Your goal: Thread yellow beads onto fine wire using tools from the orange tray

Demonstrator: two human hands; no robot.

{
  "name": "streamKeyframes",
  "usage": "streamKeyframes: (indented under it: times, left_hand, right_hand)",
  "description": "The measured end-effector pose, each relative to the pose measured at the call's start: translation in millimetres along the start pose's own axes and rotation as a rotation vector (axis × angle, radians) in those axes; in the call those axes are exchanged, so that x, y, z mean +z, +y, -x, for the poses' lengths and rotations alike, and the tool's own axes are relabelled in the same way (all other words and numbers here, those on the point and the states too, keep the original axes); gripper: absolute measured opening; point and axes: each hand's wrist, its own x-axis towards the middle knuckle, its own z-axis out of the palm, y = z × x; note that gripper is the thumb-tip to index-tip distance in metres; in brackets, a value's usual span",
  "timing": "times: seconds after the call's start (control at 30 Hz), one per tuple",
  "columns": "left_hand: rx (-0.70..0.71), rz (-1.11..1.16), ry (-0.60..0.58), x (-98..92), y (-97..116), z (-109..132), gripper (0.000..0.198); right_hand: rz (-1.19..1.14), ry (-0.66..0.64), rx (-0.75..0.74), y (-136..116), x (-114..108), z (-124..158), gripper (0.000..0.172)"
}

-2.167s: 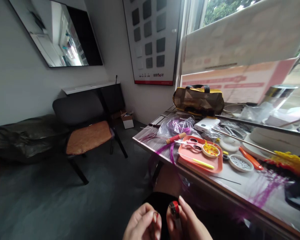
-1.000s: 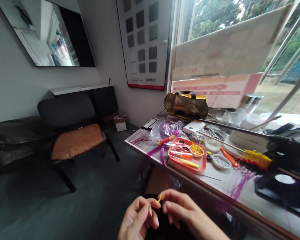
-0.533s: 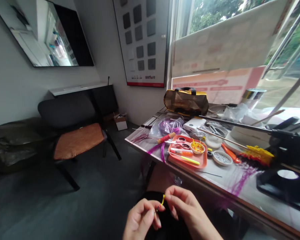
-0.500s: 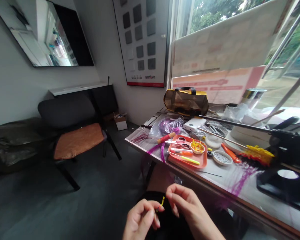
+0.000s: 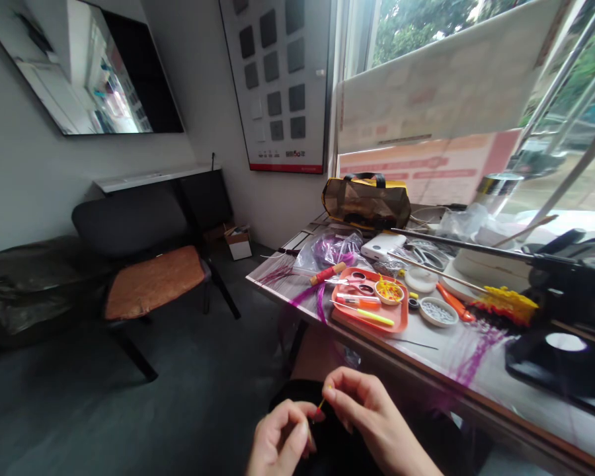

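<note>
Over my lap, my left hand pinches the lower end of a thin yellow strip between thumb and fingertips. A small red or orange bit shows at those fingertips. My right hand has its thumb and forefinger closed on the strip's upper end, so the strip spans the short gap between both hands. Similar yellow and orange pieces fill a small bowl on the orange-red tray beyond my hands. Scissors, an orange-handled tool and a yellow-handled needle tool lie on that tray.
The table edge runs just beyond my right hand. On it are a dish of grey beads, purple fibres, a yellow-red brush-like bundle, a rod and a bag. A chair stands left.
My right hand has moved slightly left and closed on the upper end of the yellow strip, which stood free before. The left hand keeps its pinch. The view has shifted a little.
</note>
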Motion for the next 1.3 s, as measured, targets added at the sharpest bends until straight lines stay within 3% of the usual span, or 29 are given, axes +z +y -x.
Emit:
streamKeyframes:
  times: [0.17,0.3,0.4,0.67,0.83,0.97,1.07,1.17,1.3]
  left_hand:
    - [-0.095,-0.075,-0.015,-1.6,11.6,-10.3,0.035]
    - [-0.010,-0.334,-0.096,7.8,31.4,-19.6,0.019]
    - [0.030,-0.422,-0.106,15.4,34.0,-24.3,0.017]
    - [-0.004,-0.395,-0.053,16.8,27.7,-28.5,0.016]
    - [0.013,-0.350,-0.045,20.0,27.3,-28.7,0.017]
    - [0.040,-0.168,0.011,26.4,29.5,-36.2,0.016]
    - [-0.025,0.062,-0.061,37.7,48.9,-61.2,0.018]
    - [-0.087,0.157,-0.194,60.9,77.8,-102.8,0.024]
    - [-0.202,0.182,-0.272,105.7,102.8,-158.7,0.015]
  right_hand:
    - [0.150,-0.005,-0.093,-8.4,-4.0,-0.4,0.030]
    - [0.306,0.024,-0.138,-8.7,-6.0,-0.4,0.028]
    - [0.370,0.043,-0.161,-9.5,-7.4,0.9,0.027]
    - [0.457,0.026,-0.171,-17.3,-10.5,5.0,0.019]
    - [0.631,0.062,-0.218,-10.0,-8.9,4.4,0.018]
    - [0.739,0.122,-0.245,-9.9,-12.5,2.0,0.015]
    - [0.687,0.248,-0.281,-16.9,-24.0,2.8,0.011]
    - [0.646,0.354,-0.290,-21.3,-37.6,7.5,0.017]
    - [0.660,0.328,-0.278,-17.4,-46.8,15.5,0.017]
